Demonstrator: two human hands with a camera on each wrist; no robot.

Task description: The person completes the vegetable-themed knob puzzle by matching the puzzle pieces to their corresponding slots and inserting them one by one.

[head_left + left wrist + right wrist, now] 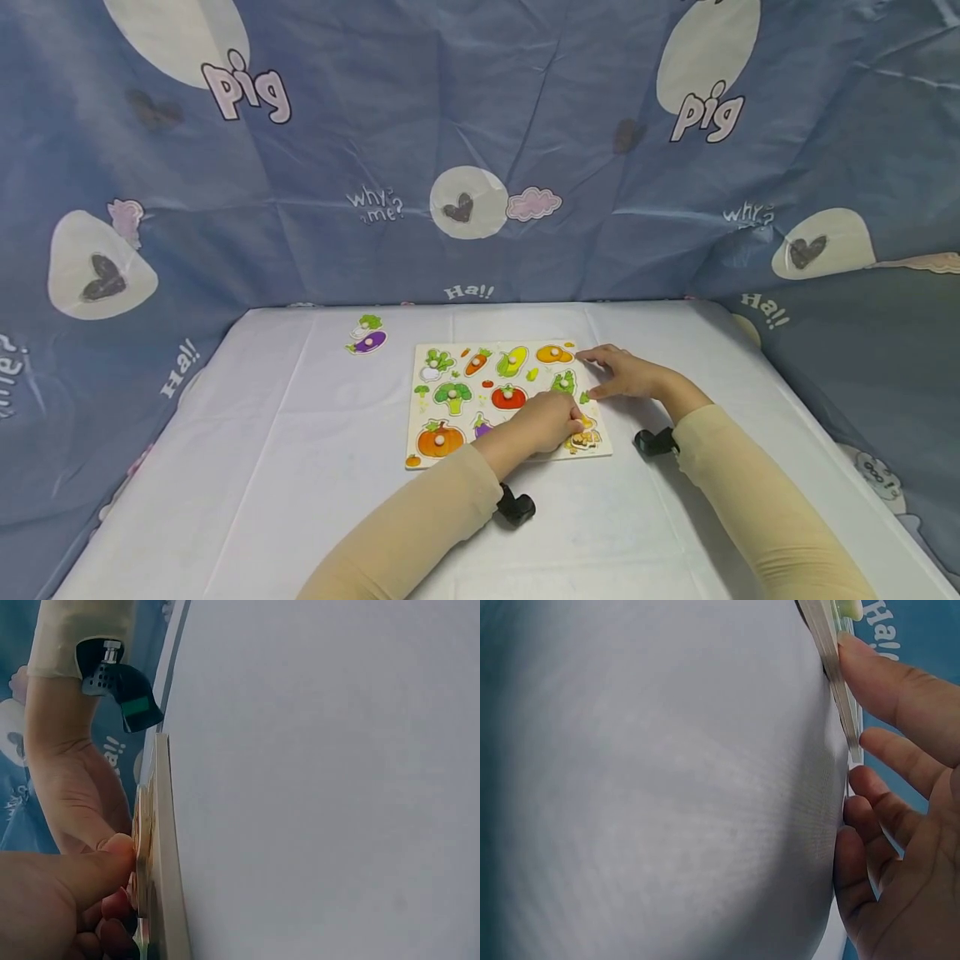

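Note:
A wooden knob puzzle board (pixel 468 417) with vegetable pictures lies on the white table. Across its lower right reaches my left hand (pixel 547 421), pinching a brown and yellow puzzle piece (pixel 586 437) at that corner. In the left wrist view, the thumb (pixel 112 862) presses against the piece's edge (pixel 143 855), which stands slightly proud of the board. At the board's right side, my right hand (pixel 630 375) rests with loosely extended fingers. The right wrist view has its thumb (pixel 885 682) at the board's edge (pixel 832 660), near a pale green knob.
Two loose pieces, a purple eggplant (pixel 367 342) and a green-topped white vegetable (pixel 367 323), lie at the back left of the table. Set in the board are a tomato (pixel 508 397), a broccoli (pixel 453 397) and a pumpkin (pixel 439 440). A patterned blue cloth (pixel 480 267) hangs behind.

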